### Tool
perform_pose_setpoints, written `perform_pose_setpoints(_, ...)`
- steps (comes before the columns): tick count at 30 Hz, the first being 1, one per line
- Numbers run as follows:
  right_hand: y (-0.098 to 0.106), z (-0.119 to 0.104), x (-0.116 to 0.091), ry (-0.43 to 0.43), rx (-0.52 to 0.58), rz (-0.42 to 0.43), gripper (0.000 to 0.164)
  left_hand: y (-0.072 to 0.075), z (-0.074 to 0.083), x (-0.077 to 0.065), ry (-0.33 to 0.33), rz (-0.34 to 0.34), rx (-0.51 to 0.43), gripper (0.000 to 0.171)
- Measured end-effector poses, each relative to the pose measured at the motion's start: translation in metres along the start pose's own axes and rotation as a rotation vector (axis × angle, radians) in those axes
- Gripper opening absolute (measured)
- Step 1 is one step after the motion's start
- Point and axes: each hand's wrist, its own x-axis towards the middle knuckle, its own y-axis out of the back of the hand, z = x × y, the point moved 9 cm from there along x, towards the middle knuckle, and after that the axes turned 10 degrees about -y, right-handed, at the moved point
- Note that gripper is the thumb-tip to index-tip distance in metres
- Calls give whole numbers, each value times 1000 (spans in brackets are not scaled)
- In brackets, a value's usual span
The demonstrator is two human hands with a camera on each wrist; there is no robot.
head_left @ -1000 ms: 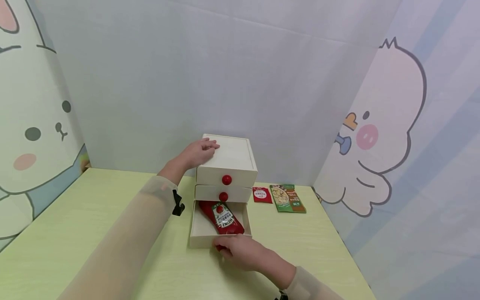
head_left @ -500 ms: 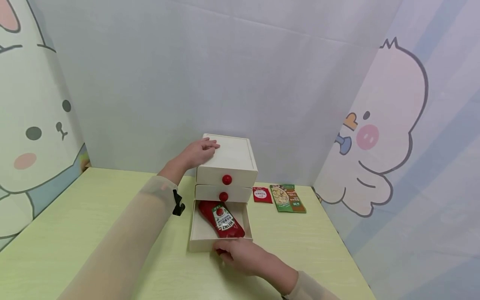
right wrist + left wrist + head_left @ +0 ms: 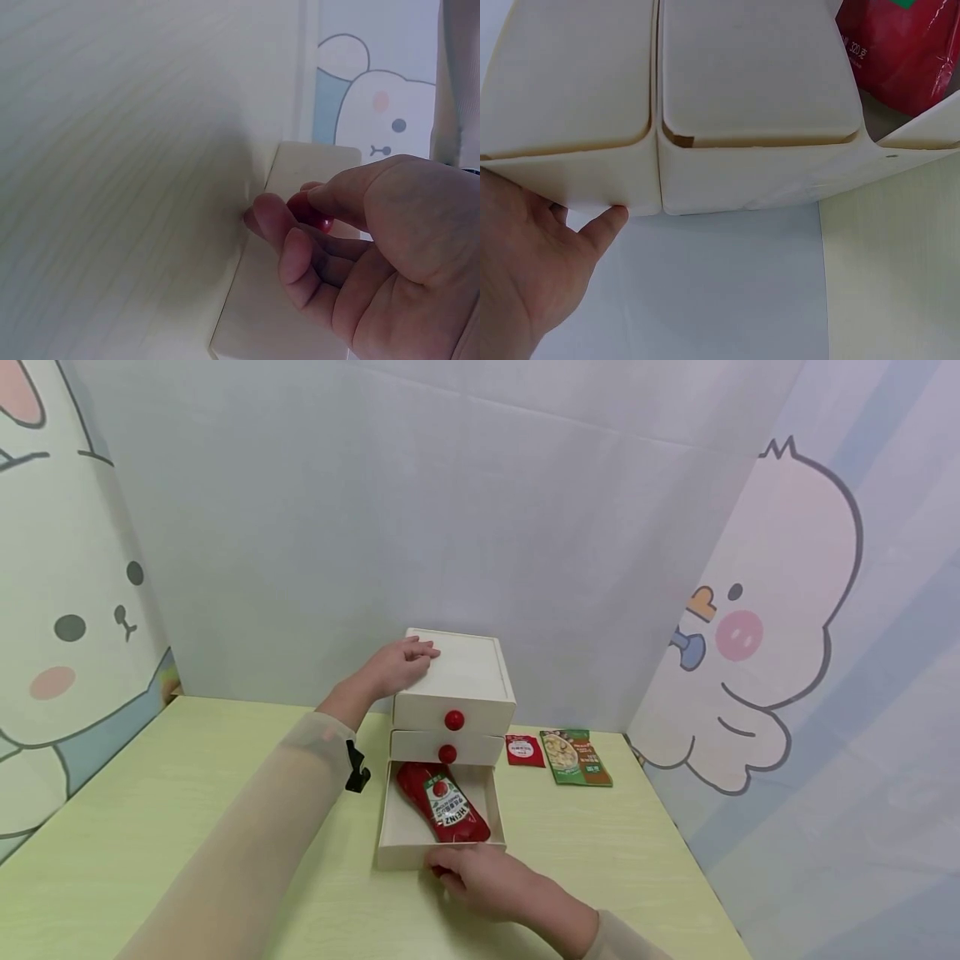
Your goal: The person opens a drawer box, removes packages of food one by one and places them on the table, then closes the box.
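A small white drawer cabinet stands on the table with its bottom drawer pulled out. My left hand rests on the cabinet's top near the left edge, fingers laid over it; the left wrist view shows the thumb against the side. At the drawer's front, my right hand pinches the round red knob between thumb and fingers. Inside the drawer lies a red Heinz ketchup pouch, slanted, its label facing up. Two upper drawers with red knobs sit above, the middle one overhanging the pouch's far end slightly.
Right of the cabinet, a small red packet and a larger green and brown food packet lie flat on the pale green table. A plain curtain hangs behind; cartoon-printed sheets flank the table.
The bottom drawer has slid a little farther out toward me, with my right hand on its knob, and more of the ketchup pouch shows. My left hand stays on the cabinet top.
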Motion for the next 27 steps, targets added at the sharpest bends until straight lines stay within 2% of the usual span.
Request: perform_pose_setpoints(27, -3, -7, -9, 46, -14, 13, 23, -1, 0, 0, -3, 10, 5, 53)
